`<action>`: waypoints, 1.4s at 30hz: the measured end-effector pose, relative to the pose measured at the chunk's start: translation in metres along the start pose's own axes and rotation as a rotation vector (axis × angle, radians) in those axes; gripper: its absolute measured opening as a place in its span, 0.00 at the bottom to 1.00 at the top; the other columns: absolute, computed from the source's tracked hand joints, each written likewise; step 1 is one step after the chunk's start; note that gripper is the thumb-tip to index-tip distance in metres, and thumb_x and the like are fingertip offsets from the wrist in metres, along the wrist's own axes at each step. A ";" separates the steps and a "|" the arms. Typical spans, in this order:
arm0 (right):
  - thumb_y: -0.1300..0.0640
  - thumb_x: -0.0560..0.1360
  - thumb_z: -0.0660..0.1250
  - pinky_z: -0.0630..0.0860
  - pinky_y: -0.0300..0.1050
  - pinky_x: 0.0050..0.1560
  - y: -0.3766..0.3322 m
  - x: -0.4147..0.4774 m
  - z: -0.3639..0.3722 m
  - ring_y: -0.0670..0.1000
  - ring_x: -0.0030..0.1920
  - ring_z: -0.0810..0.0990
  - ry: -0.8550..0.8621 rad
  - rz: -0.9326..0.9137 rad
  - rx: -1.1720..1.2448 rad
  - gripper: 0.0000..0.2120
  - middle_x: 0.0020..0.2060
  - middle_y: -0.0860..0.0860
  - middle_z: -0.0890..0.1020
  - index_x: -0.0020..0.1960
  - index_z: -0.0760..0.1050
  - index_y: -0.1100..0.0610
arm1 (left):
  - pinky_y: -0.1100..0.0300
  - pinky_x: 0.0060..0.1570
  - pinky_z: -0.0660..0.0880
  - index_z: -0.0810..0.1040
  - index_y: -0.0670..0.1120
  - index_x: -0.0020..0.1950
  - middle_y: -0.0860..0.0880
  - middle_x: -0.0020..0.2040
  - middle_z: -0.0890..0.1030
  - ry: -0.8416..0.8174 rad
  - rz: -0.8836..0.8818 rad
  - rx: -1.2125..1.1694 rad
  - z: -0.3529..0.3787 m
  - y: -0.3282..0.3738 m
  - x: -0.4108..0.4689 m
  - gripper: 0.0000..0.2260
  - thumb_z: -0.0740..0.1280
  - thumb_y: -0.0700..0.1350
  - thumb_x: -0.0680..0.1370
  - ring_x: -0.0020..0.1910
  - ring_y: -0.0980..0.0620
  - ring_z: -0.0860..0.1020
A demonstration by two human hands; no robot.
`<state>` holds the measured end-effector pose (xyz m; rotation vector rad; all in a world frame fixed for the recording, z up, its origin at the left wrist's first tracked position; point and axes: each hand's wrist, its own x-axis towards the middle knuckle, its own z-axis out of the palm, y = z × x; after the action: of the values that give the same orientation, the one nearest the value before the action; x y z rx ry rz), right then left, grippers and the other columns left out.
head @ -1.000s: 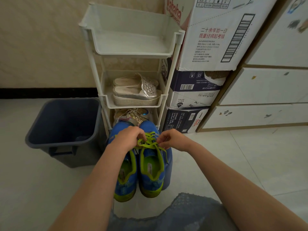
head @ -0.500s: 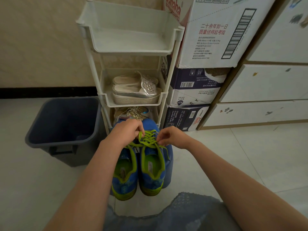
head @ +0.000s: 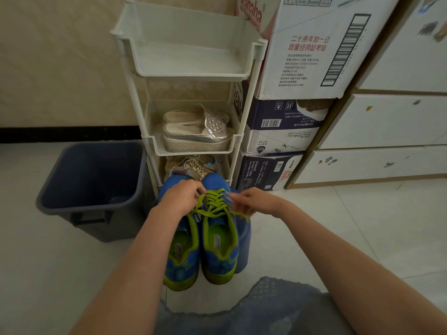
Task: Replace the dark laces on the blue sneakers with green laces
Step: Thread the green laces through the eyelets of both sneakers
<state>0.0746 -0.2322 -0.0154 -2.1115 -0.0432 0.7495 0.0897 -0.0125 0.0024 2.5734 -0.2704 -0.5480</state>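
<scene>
- Two blue shoes are sitting side by side, toes pointing away from the person, on a blue stool (head: 244, 240) that is standing on the floor (head: 338, 238) just in front of a white rack (head: 188, 68).
- The right sneaker (head: 220, 252) is wearing a green lace (head: 214, 201), crossing in rows up its front.
- The left hand (head: 180, 198) is curling over the left side of that lacing, its grip pinching the green lace between thumb and fingertips.
- The right hand (head: 250, 201) is pinching the lace on the right side, with a loose green end hanging below its grip.
- The left sneaker (head: 181, 259) is lying touching its partner; the left hand and arm are hiding its front, so its lacing cannot be told.
- A dark grey bin (head: 92, 180) is standing on the floor to the left of the rack.
- Silver sandals (head: 200, 131) are resting on the rack's middle shelf.
- Cardboard boxes (head: 302, 52) are stacking up right of the rack, beside white drawers (head: 387, 122).
</scene>
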 end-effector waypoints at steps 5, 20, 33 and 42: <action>0.54 0.75 0.70 0.72 0.31 0.38 -0.002 -0.008 -0.007 0.41 0.35 0.75 -0.077 -0.047 -0.042 0.05 0.34 0.46 0.79 0.41 0.80 0.53 | 0.55 0.62 0.73 0.77 0.49 0.62 0.47 0.65 0.76 -0.058 0.074 -0.066 0.001 0.003 -0.002 0.21 0.58 0.30 0.77 0.64 0.51 0.74; 0.57 0.79 0.63 0.67 0.47 0.67 0.003 -0.034 -0.057 0.49 0.50 0.80 -0.134 0.242 -0.398 0.10 0.49 0.52 0.82 0.56 0.76 0.61 | 0.54 0.61 0.73 0.72 0.45 0.66 0.46 0.62 0.77 -0.128 0.056 -0.095 0.005 0.004 -0.002 0.17 0.63 0.36 0.78 0.60 0.50 0.75; 0.48 0.73 0.70 0.50 0.56 0.72 -0.002 -0.010 -0.014 0.52 0.66 0.65 -0.003 -0.073 -0.459 0.14 0.62 0.47 0.75 0.58 0.77 0.47 | 0.49 0.59 0.73 0.74 0.49 0.61 0.47 0.56 0.80 -0.135 -0.006 0.051 0.002 0.005 -0.004 0.15 0.69 0.43 0.75 0.55 0.47 0.77; 0.52 0.75 0.69 0.58 0.56 0.70 0.002 -0.004 -0.001 0.38 0.43 0.77 0.020 -0.133 -0.262 0.04 0.32 0.38 0.81 0.41 0.79 0.48 | 0.52 0.56 0.75 0.73 0.46 0.66 0.47 0.50 0.81 -0.129 0.010 -0.032 0.004 0.003 -0.005 0.18 0.67 0.38 0.76 0.52 0.50 0.79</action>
<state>0.0713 -0.2358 -0.0141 -2.3371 -0.2820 0.6726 0.0828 -0.0151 0.0019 2.5087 -0.3159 -0.7106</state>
